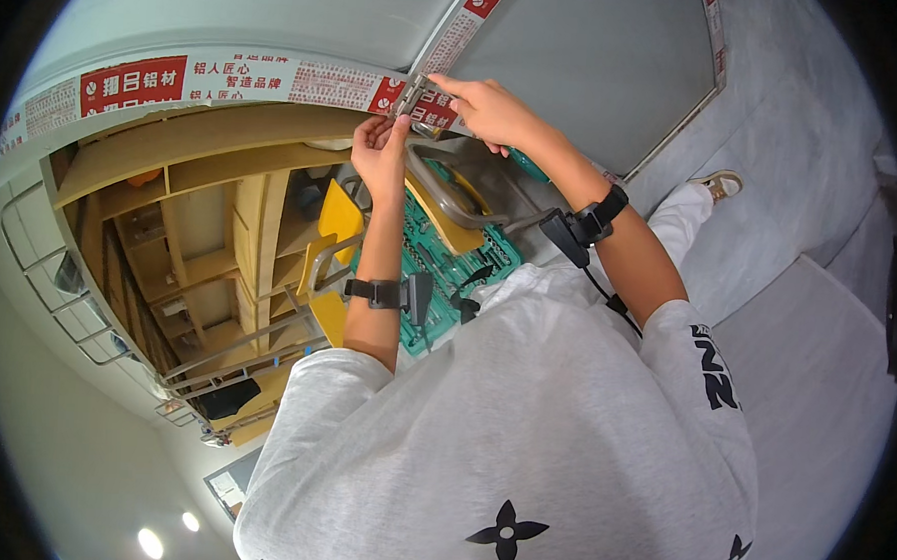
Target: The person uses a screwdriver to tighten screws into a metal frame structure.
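Note:
Both hands meet at the corner of a window frame point(227, 78) wrapped in red and white printed protective film. My left hand point(379, 149) pinches the lower end of a small grey metal bracket point(412, 96) that lies against the frame. My right hand point(488, 108) grips the same bracket from the right, with its index finger stretched along the top of the piece. Each wrist carries a black strap with a small black device. Whether the bracket is fixed to the frame cannot be made out.
An open green tool case point(451, 262) with sockets lies below the hands, beside a yellow step frame with grey rails point(332, 237). Wooden shelving point(201, 219) fills the left. A grey pane point(588, 66) is on the right, with a shoe point(719, 182) on the grey floor.

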`<action>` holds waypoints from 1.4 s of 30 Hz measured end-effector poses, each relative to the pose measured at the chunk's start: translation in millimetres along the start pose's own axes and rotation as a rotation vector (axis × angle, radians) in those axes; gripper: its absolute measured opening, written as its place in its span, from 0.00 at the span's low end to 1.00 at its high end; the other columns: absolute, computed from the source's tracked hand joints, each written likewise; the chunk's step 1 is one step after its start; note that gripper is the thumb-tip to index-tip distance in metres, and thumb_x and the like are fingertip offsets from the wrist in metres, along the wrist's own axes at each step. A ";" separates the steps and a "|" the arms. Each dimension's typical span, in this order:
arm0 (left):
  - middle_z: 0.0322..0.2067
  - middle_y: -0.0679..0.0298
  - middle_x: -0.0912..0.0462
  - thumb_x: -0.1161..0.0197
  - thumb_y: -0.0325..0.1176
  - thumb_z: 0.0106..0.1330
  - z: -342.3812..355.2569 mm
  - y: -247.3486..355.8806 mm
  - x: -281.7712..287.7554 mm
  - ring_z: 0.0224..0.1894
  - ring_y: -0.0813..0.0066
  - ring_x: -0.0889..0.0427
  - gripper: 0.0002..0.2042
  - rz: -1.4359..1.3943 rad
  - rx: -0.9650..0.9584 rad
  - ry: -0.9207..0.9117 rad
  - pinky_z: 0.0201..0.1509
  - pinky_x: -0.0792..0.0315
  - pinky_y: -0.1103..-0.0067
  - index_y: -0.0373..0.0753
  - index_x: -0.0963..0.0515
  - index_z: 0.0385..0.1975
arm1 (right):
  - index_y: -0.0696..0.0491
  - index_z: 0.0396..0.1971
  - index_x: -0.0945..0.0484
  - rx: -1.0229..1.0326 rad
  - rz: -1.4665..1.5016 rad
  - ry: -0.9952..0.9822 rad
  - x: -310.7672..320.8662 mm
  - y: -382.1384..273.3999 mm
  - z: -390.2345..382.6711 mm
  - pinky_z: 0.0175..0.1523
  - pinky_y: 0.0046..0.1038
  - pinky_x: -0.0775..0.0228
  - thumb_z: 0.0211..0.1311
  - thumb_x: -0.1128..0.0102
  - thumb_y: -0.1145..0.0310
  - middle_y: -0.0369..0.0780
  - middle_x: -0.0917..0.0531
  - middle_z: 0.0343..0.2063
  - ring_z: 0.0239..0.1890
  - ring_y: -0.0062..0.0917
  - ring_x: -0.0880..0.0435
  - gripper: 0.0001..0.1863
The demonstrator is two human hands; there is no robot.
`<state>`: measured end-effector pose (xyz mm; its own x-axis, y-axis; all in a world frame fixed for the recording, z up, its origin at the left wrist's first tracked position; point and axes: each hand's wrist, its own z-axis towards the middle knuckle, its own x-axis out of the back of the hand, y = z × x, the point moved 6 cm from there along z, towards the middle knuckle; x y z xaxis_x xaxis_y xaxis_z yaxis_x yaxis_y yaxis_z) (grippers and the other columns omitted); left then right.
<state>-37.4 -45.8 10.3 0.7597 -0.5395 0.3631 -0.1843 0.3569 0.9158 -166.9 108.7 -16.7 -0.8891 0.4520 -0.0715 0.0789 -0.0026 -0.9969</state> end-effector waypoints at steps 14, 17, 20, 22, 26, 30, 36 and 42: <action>0.45 0.55 0.21 0.46 0.37 0.70 -40.8 -3.0 -72.3 0.50 0.64 0.23 0.14 -0.705 0.637 -0.239 0.58 0.29 0.67 0.30 0.27 0.44 | 0.49 0.65 0.35 0.024 0.025 0.012 2.2 -5.8 2.2 0.13 0.28 0.32 0.66 0.61 0.74 0.45 0.21 0.16 0.06 0.25 0.29 0.26; 0.49 0.57 0.22 0.47 0.39 0.71 -19.9 -6.1 -80.8 0.54 0.63 0.25 0.17 -0.921 0.632 -0.151 0.63 0.34 0.67 0.32 0.29 0.50 | 0.49 0.65 0.35 0.008 0.029 0.004 1.2 -6.2 2.9 0.13 0.29 0.32 0.65 0.61 0.75 0.45 0.20 0.16 0.06 0.25 0.28 0.27; 0.53 0.56 0.24 0.48 0.44 0.72 -10.7 0.9 -87.5 0.56 0.62 0.27 0.19 -0.887 0.681 -0.128 0.64 0.35 0.66 0.34 0.28 0.51 | 0.50 0.65 0.35 -0.013 0.000 0.006 5.0 -6.9 0.4 0.13 0.28 0.32 0.65 0.60 0.75 0.45 0.20 0.16 0.06 0.26 0.27 0.26; 0.53 0.56 0.24 0.48 0.44 0.72 -9.3 -2.9 -86.4 0.56 0.61 0.27 0.20 -0.892 0.700 -0.099 0.64 0.35 0.66 0.33 0.28 0.51 | 0.49 0.65 0.35 -0.008 -0.005 -0.002 6.1 -8.5 -1.3 0.13 0.29 0.31 0.65 0.60 0.74 0.46 0.20 0.17 0.07 0.26 0.27 0.26; 0.53 0.56 0.23 0.50 0.44 0.72 -10.7 -2.0 -89.1 0.57 0.59 0.27 0.20 -0.918 0.727 -0.072 0.65 0.36 0.65 0.33 0.28 0.51 | 0.44 0.65 0.35 -0.022 -0.039 -0.028 0.0 -11.4 -14.4 0.14 0.29 0.29 0.66 0.61 0.73 0.47 0.19 0.18 0.08 0.28 0.25 0.27; 0.51 0.56 0.22 0.49 0.40 0.72 -9.2 -3.5 -82.3 0.59 0.58 0.27 0.16 -0.975 0.737 -0.025 0.66 0.36 0.63 0.32 0.27 0.46 | 0.42 0.66 0.36 -0.089 -0.068 -0.041 -6.4 -18.8 -21.3 0.14 0.29 0.28 0.67 0.60 0.72 0.47 0.18 0.19 0.08 0.28 0.24 0.27; 0.48 0.52 0.22 0.49 0.36 0.73 -8.7 -8.3 -74.5 0.54 0.57 0.24 0.13 -0.991 0.686 -0.019 0.63 0.31 0.63 0.31 0.28 0.44 | 0.43 0.66 0.37 -0.131 -0.086 -0.051 -14.9 -27.0 -21.9 0.14 0.29 0.30 0.67 0.59 0.72 0.47 0.19 0.18 0.08 0.29 0.25 0.27; 0.47 0.51 0.21 0.49 0.34 0.72 -13.6 -10.4 -77.3 0.54 0.56 0.23 0.11 -1.052 0.653 -0.079 0.59 0.27 0.66 0.32 0.27 0.41 | 0.52 0.63 0.35 -0.259 0.058 0.066 -6.1 -29.8 -39.8 0.11 0.25 0.40 0.68 0.55 0.71 0.37 0.28 0.12 0.07 0.21 0.31 0.23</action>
<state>-85.8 2.6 -29.7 0.6912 -0.3861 -0.6109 0.1984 -0.7115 0.6741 -145.9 141.5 14.7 -0.8493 0.5147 -0.1171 0.2486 0.1943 -0.9489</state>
